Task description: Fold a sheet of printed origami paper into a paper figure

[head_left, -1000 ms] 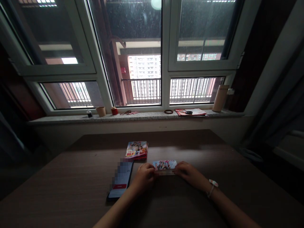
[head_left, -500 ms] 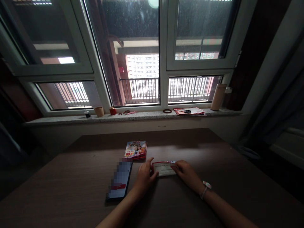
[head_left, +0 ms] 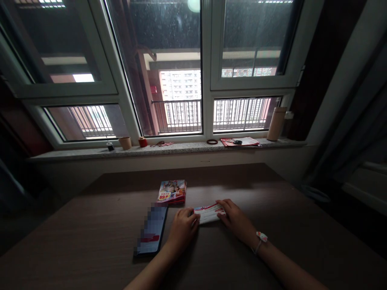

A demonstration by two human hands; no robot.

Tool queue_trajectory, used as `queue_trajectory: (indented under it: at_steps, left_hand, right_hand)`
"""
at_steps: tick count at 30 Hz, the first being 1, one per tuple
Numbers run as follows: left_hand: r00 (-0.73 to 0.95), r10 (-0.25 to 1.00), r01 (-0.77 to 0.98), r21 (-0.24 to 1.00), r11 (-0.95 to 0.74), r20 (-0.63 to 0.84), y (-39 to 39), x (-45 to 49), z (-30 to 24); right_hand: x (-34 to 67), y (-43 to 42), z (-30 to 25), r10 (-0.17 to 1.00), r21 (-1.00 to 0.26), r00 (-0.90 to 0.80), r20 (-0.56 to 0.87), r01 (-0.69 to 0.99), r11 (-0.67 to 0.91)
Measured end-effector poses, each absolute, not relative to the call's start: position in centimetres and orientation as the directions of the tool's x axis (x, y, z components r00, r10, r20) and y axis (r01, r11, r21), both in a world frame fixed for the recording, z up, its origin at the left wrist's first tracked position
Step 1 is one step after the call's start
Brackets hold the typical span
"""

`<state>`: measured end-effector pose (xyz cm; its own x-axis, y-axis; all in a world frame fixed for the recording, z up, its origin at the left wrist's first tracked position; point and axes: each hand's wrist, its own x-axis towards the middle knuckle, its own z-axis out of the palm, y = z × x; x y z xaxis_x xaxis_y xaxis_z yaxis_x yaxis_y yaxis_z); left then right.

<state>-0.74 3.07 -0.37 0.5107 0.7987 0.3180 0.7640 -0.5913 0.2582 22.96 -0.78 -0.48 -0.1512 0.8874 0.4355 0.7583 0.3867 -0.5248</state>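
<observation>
A folded paper leaflet (head_left: 208, 213), white with red print, is held between my two hands just above or on the dark wooden table. My left hand (head_left: 184, 226) grips its left end, the fingers curled and the thumb at the near edge. At the right end my right hand (head_left: 236, 219) pinches it, fingers on the far edge and thumb on the near side. A stack of colourful leaflets (head_left: 172, 191) lies beyond my left hand. Left of that hand is a phone (head_left: 151, 233), its screen lit and partly blurred out.
The table (head_left: 90, 225) reaches up to a wall below a stone windowsill (head_left: 181, 149). On the sill stand a paper cup (head_left: 125, 142), a small red container (head_left: 142, 141), a dark ring (head_left: 212, 141), papers with scissors (head_left: 237, 142) and a tall flask (head_left: 276, 124).
My left fingers, spread out before, have closed on the leaflet's left end. My right fingers have moved to its far edge. More of the red print now shows.
</observation>
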Motion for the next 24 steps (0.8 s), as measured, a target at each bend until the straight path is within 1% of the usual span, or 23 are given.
queue_trajectory:
  at_steps: [3,6,8,12,19,24]
  left_hand:
    - [0.516,0.800,0.766,0.252,-0.591,0.306,3.02,-0.71,-0.14]
    - [0.516,0.801,0.771,0.244,-0.589,0.304,2.98,-0.69,0.13]
    - [0.520,0.798,0.769,0.240,-0.593,0.305,2.97,-0.69,0.23]
    - [0.518,0.795,0.765,0.244,-0.596,0.317,2.92,-0.67,0.18]
    - [0.514,0.790,0.766,0.236,-0.598,0.334,3.06,-0.60,-0.13]
    - [0.519,0.816,0.782,0.243,-0.574,0.256,3.20,-0.52,-0.16]
  right_hand:
    - [23.06,-1.17,-0.18,0.878,-0.434,-0.228,0.420,0.800,0.415]
    - [23.10,-1.39,-0.08,0.870,-0.331,-0.246,0.428,0.853,0.404]
    - [23.09,-1.43,-0.05,0.872,-0.295,-0.258,0.415,0.869,0.397]
    - [23.06,-1.42,0.04,0.891,-0.290,-0.265,0.369,0.878,0.381]
    - [23.04,-1.51,0.15,0.902,-0.306,-0.259,0.346,0.877,0.370]
    - [22.87,-1.49,0.17,0.906,-0.301,-0.257,0.336,0.882,0.362]
